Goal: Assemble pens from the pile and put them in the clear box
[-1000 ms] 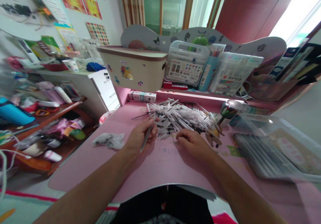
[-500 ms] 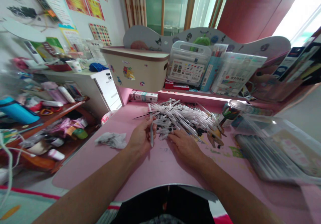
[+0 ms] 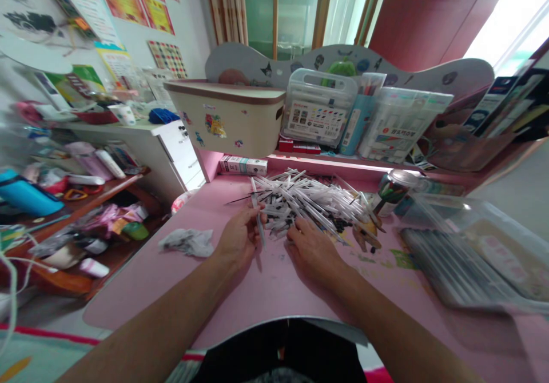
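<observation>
My left hand point(image 3: 241, 231) is closed around a slim, whitish translucent pen tube point(image 3: 259, 226), which stands tilted between thumb and fingers. On the pink desk, just beyond both hands, a loose pile of white pen tubes point(image 3: 315, 197) spreads out, with dark pieces mixed in. At the pile's near edge rests my right hand point(image 3: 312, 247), fingers curled in and touching it; whatever they pinch is hidden. A thin dark rod point(image 3: 238, 199) pokes out of the pile's left side, beyond my left hand.
A crumpled tissue point(image 3: 187, 242) lies left of my left hand. To the right are a can holding pens point(image 3: 392, 191) and a clear plastic case point(image 3: 463, 268) of dark sticks. A cream storage bin point(image 3: 231, 123) and marker boxes point(image 3: 319, 108) line the shelf behind the pile.
The pen tube in my left hand has tipped, its lower end swinging slightly right. My right hand stays by the pile with its fingers drawn in a little more. The view has shifted slightly.
</observation>
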The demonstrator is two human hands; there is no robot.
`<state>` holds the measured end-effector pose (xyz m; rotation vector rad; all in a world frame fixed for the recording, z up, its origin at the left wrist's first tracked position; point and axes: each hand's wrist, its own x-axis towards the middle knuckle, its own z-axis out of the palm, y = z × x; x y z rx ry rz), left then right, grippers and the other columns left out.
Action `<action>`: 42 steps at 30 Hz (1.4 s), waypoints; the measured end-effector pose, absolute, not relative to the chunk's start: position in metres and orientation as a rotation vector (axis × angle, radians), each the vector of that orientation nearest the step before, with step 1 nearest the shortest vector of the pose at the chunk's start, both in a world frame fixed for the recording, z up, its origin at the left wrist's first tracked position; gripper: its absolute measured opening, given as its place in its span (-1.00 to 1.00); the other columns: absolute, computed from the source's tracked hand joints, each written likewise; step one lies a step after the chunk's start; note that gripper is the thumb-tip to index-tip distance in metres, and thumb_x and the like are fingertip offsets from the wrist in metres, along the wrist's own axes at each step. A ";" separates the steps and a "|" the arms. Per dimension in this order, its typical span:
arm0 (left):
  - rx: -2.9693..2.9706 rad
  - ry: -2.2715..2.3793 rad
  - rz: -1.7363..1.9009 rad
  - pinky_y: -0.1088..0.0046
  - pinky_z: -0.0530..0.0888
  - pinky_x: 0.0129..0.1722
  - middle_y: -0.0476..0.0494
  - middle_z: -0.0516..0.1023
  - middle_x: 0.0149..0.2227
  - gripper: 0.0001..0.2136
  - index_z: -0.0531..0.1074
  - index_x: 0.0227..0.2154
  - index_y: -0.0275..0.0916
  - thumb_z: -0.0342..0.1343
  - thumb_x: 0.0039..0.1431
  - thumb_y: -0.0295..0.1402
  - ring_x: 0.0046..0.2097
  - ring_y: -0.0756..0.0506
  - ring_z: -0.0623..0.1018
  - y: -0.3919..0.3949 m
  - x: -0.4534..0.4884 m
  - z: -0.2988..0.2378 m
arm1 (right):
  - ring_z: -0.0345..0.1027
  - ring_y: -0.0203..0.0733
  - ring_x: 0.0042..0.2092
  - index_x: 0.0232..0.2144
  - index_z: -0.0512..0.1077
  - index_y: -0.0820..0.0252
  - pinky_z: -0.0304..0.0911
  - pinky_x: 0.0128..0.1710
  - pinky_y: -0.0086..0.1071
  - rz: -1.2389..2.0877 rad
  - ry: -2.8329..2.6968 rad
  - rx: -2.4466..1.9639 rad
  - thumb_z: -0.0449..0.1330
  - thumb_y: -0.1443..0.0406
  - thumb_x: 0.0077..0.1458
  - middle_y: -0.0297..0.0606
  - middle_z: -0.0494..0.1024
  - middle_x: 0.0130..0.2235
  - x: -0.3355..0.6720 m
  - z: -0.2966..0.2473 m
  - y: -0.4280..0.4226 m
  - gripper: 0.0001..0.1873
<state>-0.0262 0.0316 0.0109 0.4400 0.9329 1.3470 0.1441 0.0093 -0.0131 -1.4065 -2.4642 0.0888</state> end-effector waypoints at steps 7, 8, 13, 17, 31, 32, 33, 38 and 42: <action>0.482 0.936 1.362 0.67 0.35 -0.68 -0.02 0.47 -0.54 -0.98 0.44 -0.45 -0.35 0.13 0.05 -0.53 -0.63 0.11 0.36 0.031 -0.026 0.007 | 0.29 -0.15 -0.10 -0.25 0.48 0.21 0.14 -0.09 -0.33 0.238 -2.484 -1.403 0.07 0.32 0.27 -0.19 0.48 -0.18 0.153 -0.011 0.005 -0.82; 0.487 0.937 1.362 0.66 0.37 -0.67 -0.03 0.47 -0.54 -0.98 0.44 -0.45 -0.36 0.13 0.05 -0.54 -0.62 0.10 0.38 0.031 -0.027 0.006 | 0.29 -0.17 -0.11 -0.28 0.48 0.21 0.13 -0.10 -0.34 0.250 -2.471 -1.399 0.07 0.34 0.25 -0.20 0.49 -0.19 0.153 -0.008 0.003 -0.82; 0.533 0.945 1.373 0.64 0.47 -0.61 -0.05 0.50 -0.52 -0.95 0.46 -0.43 -0.37 0.14 0.12 -0.50 -0.58 0.07 0.47 0.030 -0.027 0.006 | 0.24 -0.25 -0.32 -0.51 0.39 0.22 0.04 -0.33 -0.37 0.461 -2.393 -1.392 0.10 0.47 -0.02 -0.26 0.46 -0.36 0.160 0.007 -0.001 -0.88; 0.541 0.946 1.341 0.61 0.51 -0.59 -0.08 0.53 -0.53 -0.90 0.44 -0.45 -0.36 0.12 0.18 -0.51 -0.59 0.06 0.50 0.026 -0.024 0.015 | 0.17 -0.30 -0.45 -0.53 0.32 0.18 -0.03 -0.46 -0.40 0.852 -2.160 -1.335 0.07 0.43 -0.05 -0.38 0.35 -0.53 0.170 0.009 0.003 -0.90; 0.719 0.807 1.305 0.62 0.54 -0.53 -0.03 0.58 -0.46 -0.82 0.40 -0.37 -0.31 0.31 0.04 -0.41 -0.52 0.03 0.58 0.024 -0.022 0.008 | 0.15 -0.36 -0.51 -0.45 0.33 0.18 0.02 -0.49 -0.46 1.007 -1.844 -1.217 0.05 0.29 0.08 -0.45 0.27 -0.56 0.167 0.012 0.005 -0.89; 0.734 0.798 1.301 0.61 0.54 -0.53 -0.03 0.59 -0.45 -0.79 0.40 -0.37 -0.30 0.34 0.02 -0.39 -0.51 0.02 0.59 0.024 -0.022 0.007 | 0.16 -0.35 -0.50 -0.44 0.34 0.18 0.04 -0.48 -0.46 0.992 -1.851 -1.216 0.05 0.30 0.08 -0.44 0.29 -0.55 0.167 0.012 0.004 -0.89; 0.744 0.794 1.299 0.60 0.55 -0.52 -0.03 0.59 -0.43 -0.77 0.40 -0.36 -0.29 0.35 0.00 -0.37 -0.49 0.01 0.60 0.024 -0.022 0.007 | 0.17 -0.35 -0.48 -0.44 0.34 0.19 0.05 -0.47 -0.46 0.977 -1.854 -1.214 0.05 0.30 0.08 -0.43 0.30 -0.54 0.167 0.012 0.004 -0.88; 0.783 0.815 1.265 0.61 0.52 -0.54 -0.09 0.63 -0.37 -0.75 0.45 -0.35 -0.28 0.38 -0.01 -0.29 -0.43 -0.03 0.64 0.023 -0.022 0.005 | 0.18 -0.33 -0.45 -0.42 0.37 0.18 0.07 -0.45 -0.45 0.971 -1.803 -1.231 0.07 0.30 0.11 -0.41 0.31 -0.51 0.166 0.011 0.004 -0.88; 0.804 0.842 1.219 0.60 0.54 -0.50 -0.15 0.65 -0.39 -0.78 0.47 -0.37 -0.31 0.37 0.00 -0.32 -0.38 -0.07 0.65 0.024 -0.024 0.007 | 0.18 -0.33 -0.46 -0.36 0.41 0.18 0.09 -0.44 -0.45 0.985 -1.795 -1.224 0.07 0.29 0.15 -0.40 0.33 -0.49 0.168 0.009 0.005 -0.87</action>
